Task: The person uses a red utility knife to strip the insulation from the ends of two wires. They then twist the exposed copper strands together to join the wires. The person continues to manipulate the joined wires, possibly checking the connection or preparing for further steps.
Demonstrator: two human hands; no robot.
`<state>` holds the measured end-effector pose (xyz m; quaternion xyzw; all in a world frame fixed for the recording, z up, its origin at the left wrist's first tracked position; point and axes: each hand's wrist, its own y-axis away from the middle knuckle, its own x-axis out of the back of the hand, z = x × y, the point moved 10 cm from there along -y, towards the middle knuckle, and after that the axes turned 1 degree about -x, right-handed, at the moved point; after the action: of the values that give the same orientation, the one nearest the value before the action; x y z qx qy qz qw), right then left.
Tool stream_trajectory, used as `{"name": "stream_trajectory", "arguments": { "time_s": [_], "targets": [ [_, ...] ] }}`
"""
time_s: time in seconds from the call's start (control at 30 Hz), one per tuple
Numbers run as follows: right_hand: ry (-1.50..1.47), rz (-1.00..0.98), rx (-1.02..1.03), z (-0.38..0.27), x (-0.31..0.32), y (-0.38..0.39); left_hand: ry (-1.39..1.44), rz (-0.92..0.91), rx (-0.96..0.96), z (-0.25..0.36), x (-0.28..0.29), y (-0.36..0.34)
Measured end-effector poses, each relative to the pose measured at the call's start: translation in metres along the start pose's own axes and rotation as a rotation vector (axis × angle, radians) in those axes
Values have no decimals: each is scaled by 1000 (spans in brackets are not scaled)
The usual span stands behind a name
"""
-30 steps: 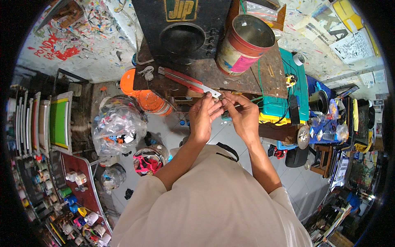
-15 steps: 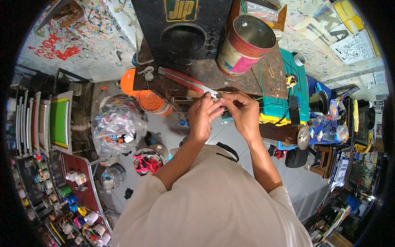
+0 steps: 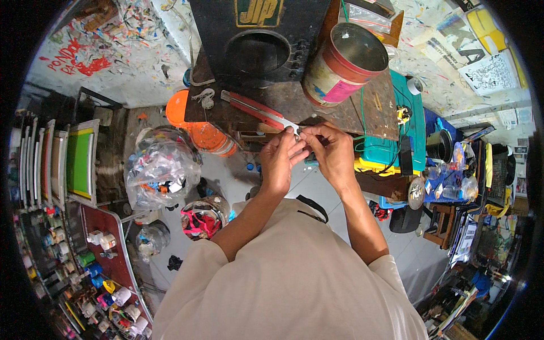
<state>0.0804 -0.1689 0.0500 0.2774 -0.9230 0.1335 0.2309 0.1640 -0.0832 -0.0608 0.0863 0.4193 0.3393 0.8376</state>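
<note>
Just off the front edge of a dark wooden table (image 3: pixel 226 115), my two hands meet at their fingertips. My left hand (image 3: pixel 277 166) is turned palm inward, its thumb raised and its fingers bent toward the other hand. The thumb and fingers of my right hand (image 3: pixel 336 154) are pinched together. Something small and light seems to be between the fingertips, too small to name. A red and silver utility knife (image 3: pixel 256 109) slants across the table edge, its near end right at my left fingertips; whether they touch it I cannot tell.
On the table stand a black speaker box (image 3: pixel 258 54) and a red paint-stained can (image 3: pixel 345 65); a knotted white string (image 3: pixel 205 98) lies left. A teal toolbox (image 3: pixel 385 150) is at right. Orange buckets (image 3: pixel 212 141), a clear bag of scraps (image 3: pixel 161 164) and framed screens (image 3: pixel 82 164) are at left.
The view has shifted slightly, so the speaker and can appear a little farther right. My hands stay at the same place, with only a slight shift of the fingertips.
</note>
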Motion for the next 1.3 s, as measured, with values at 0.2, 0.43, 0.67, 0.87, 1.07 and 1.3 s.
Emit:
{"name": "stream_trajectory", "arguments": {
  "time_s": [0.2,0.43,0.67,0.87,1.07,1.3],
  "targets": [
    [115,-2,58,-14,2,-3,-15,-5,-26,2,-3,1],
    [263,-17,140,-25,-2,-5,1,-12,-42,4,-5,2],
    [416,-15,191,-36,-5,-8,70,-5,-69,5,-4,4],
    [447,-45,204,-42,-7,-12,75,-71,-123,3,-9,8],
    [437,-91,201,-38,-11,-17,62,-39,-133,-3,-5,8],
    [457,-129,212,-46,-15,-18,159,-69,-181,-7,-6,4]
  ]
}}
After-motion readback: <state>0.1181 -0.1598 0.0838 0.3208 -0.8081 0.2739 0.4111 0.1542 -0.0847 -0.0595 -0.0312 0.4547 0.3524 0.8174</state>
